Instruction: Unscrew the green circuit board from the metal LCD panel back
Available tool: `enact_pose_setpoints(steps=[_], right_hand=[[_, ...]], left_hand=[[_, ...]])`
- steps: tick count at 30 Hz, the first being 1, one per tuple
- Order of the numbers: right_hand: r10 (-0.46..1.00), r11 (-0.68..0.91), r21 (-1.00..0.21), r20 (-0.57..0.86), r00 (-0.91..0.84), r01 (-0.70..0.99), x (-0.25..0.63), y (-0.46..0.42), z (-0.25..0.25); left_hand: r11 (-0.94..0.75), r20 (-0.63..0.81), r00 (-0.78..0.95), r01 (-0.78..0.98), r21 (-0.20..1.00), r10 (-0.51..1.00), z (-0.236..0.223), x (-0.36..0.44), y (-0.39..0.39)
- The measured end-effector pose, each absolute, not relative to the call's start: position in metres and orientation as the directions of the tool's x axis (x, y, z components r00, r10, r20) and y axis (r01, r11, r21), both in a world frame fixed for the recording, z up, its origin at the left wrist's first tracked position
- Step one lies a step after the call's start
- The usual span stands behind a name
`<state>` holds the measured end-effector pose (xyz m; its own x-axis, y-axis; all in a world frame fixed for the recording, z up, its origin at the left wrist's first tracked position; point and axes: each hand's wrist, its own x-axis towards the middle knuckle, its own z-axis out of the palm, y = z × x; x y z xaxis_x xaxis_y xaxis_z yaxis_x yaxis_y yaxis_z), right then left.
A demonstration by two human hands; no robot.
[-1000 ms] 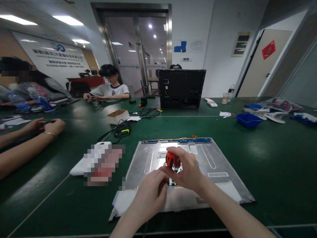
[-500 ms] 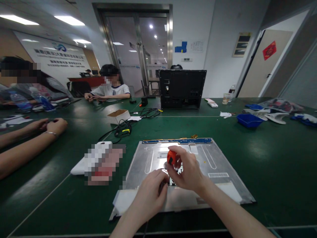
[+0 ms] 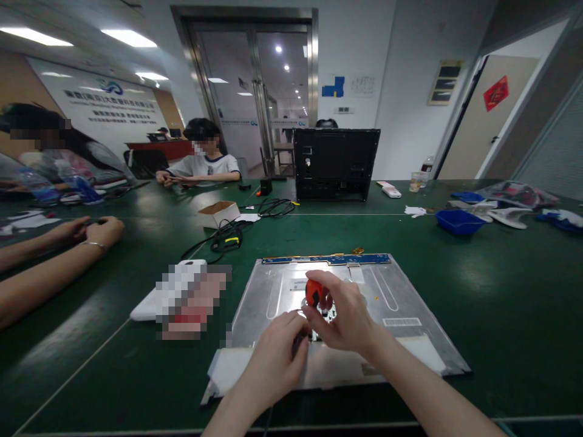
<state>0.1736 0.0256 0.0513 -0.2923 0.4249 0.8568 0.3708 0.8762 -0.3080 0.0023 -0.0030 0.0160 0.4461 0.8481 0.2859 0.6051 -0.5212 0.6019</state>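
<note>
A flat silver LCD panel [image 3: 396, 349] lies back side up in front of me, with a narrow blue circuit board [image 3: 300, 260] along its far edge. Over its middle, my right hand [image 3: 350, 312] grips the red-orange and black handle of a screwdriver [image 3: 313, 292], held upright; the tip is hidden. Shiny metal parts [image 3: 330, 312] show beneath that hand. My left hand [image 3: 280, 346] rests just left of them with fingers curled together near the screwdriver's lower end. What those fingertips hold, if anything, is hidden.
Left of the panel lie a white object [image 3: 150, 303] and a blurred-out item. Beyond are black cables [image 3: 228, 233], an open carton [image 3: 218, 213] and a black monitor casing [image 3: 337, 161]. A blue tray [image 3: 459, 222] stands right. Another person's hands [image 3: 98, 233] rest at left.
The screwdriver handle has turned and shifted slightly to the left, and my right hand has moved a little with it. My left hand stays in place.
</note>
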Motion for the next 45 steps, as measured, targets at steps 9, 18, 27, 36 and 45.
enact_pose_setpoints(steps=[9,18,27,36,45], right_hand=[[0.435,0.847,-0.312,0.872,-0.223,0.431,0.1720,0.0253,0.0509],[0.397,0.859,-0.252,0.878,-0.267,0.446,0.1725,0.0263,0.0547],[0.428,0.880,-0.316,0.852,-0.303,0.355,0.1761,0.0223,0.0580],[0.393,0.872,-0.270,0.884,-0.254,0.408,0.1723,0.0257,0.0562],[0.417,0.868,-0.288,0.866,-0.276,0.405,0.1738,0.0268,0.0543]], left_hand=[[-0.511,0.263,0.452,0.610,0.606,0.852,0.0220,0.0035,-0.0035],[-0.494,0.244,0.445,0.626,0.603,0.862,0.0157,0.0031,-0.0031],[-0.508,0.256,0.455,0.608,0.611,0.853,0.0192,0.0034,-0.0034],[-0.509,0.247,0.464,0.611,0.607,0.851,0.0170,0.0026,-0.0037],[-0.502,0.238,0.463,0.613,0.610,0.854,0.0154,0.0020,-0.0035]])
